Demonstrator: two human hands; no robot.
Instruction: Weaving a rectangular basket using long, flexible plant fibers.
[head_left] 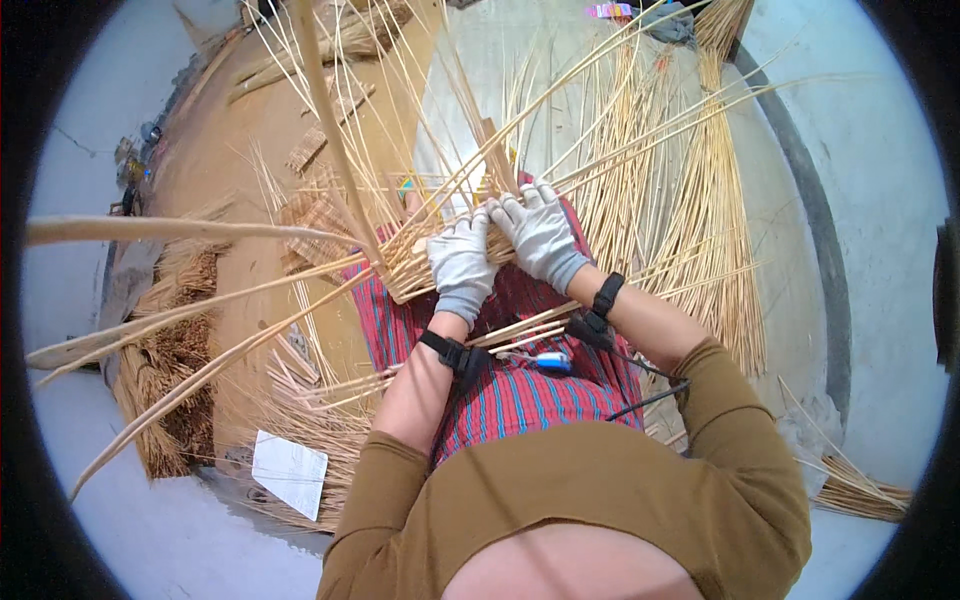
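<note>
In front of my lap is a partly woven wicker piece (408, 275) of pale willow rods, with long loose rods fanning out upward, left and right. My left hand (462, 262), in a whitish work glove, presses on the near edge of the weave with its fingers curled over the rods. Close beside it, my right hand (541, 234), gloved the same way, grips the rods with bent fingers. The fingertips of both hands nearly meet, and parts of them are hidden against the weave. A thicker stick (340, 140) rises from the weave's left corner.
Long bundles of peeled rods (705, 230) spread over the floor at the right. Darker bundles (175, 370) lie at the left, near a white sheet (289, 474). A blue-and-white tool (553, 362) and several rods rest on my red striped cloth (520, 402).
</note>
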